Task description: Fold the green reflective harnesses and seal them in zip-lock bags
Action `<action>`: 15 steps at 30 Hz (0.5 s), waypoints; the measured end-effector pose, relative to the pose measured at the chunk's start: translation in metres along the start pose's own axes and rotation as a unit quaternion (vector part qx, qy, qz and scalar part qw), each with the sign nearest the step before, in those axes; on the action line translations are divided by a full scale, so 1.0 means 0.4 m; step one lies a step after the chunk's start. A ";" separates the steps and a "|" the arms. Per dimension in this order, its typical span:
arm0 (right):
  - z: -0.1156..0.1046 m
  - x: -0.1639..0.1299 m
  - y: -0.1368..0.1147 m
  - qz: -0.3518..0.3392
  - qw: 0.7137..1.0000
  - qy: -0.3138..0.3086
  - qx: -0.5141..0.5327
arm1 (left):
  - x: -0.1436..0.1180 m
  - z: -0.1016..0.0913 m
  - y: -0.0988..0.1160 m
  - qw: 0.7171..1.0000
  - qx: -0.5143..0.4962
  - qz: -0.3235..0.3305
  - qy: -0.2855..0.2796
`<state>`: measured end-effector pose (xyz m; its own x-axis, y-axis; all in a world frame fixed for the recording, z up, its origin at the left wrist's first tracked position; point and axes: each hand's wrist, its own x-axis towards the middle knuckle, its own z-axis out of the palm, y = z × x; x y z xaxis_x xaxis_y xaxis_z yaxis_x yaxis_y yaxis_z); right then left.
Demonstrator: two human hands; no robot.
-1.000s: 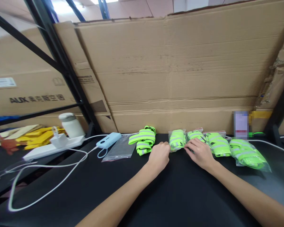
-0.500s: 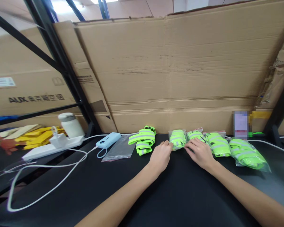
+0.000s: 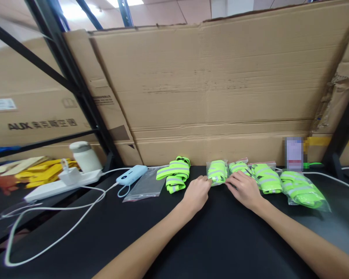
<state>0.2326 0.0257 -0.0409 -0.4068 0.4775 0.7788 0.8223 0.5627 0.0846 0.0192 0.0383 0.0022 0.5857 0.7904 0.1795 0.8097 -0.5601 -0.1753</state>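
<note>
One bagged bundle has the left hand at its near-left corner, the right hand at its near-right. Whether either grip clamps it, I cannot tell.

Looked like a packing corner in a storeroom or workshop. Dark metal racking stood left; a large cardboard sheet walled the far side, a printed carton at far left. Clear-bagged reflective straps lined the black worktop toward its far edge.
</note>
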 end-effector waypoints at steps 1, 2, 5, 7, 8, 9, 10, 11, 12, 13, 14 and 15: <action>-0.001 0.000 0.001 0.001 1.000 -0.001 -0.001 | 0.000 0.001 -0.002 1.000 0.000 0.002 0.005; -0.002 0.000 0.001 0.003 1.000 -0.002 -0.003 | -0.001 0.003 -0.003 1.000 -0.001 0.004 0.011; -0.004 0.001 0.005 0.005 1.000 -0.008 -0.010 | -0.001 0.011 -0.008 0.999 -0.015 0.024 0.041; -0.007 0.002 0.009 -0.003 1.000 -0.016 -0.012 | -0.001 0.018 -0.011 0.997 -0.031 0.050 0.057; -0.007 0.003 0.011 -0.009 1.000 -0.021 -0.012 | 0.000 0.021 -0.012 0.996 -0.037 0.063 0.060; -0.008 0.003 0.013 -0.017 0.999 -0.025 -0.011 | 0.001 0.025 -0.012 0.995 -0.041 0.072 0.061; -0.008 0.003 0.015 -0.026 0.999 -0.029 -0.009 | 0.002 0.027 -0.012 0.994 -0.042 0.079 0.062; -0.009 0.002 0.016 -0.033 0.999 -0.031 -0.007 | 0.002 0.029 -0.012 0.994 -0.042 0.083 0.064; -0.008 0.001 0.018 -0.039 0.999 -0.033 -0.005 | 0.003 0.031 -0.012 0.993 -0.040 0.087 0.067; -0.007 0.001 0.019 -0.043 0.998 -0.035 -0.003 | 0.004 0.033 -0.011 0.993 -0.037 0.091 0.070; -0.006 0.000 0.020 -0.048 0.998 -0.037 -0.002 | 0.005 0.036 -0.010 0.992 -0.032 0.097 0.074; -0.005 -0.001 0.020 -0.051 0.998 -0.040 0.000 | 0.005 0.039 -0.008 0.991 -0.026 0.104 0.079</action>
<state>0.2403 0.0286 -0.0391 -0.5192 0.4694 0.7142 0.7748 0.6113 0.1614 0.0172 0.0457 -0.0119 0.7351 0.6109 0.2940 0.6697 -0.7216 -0.1753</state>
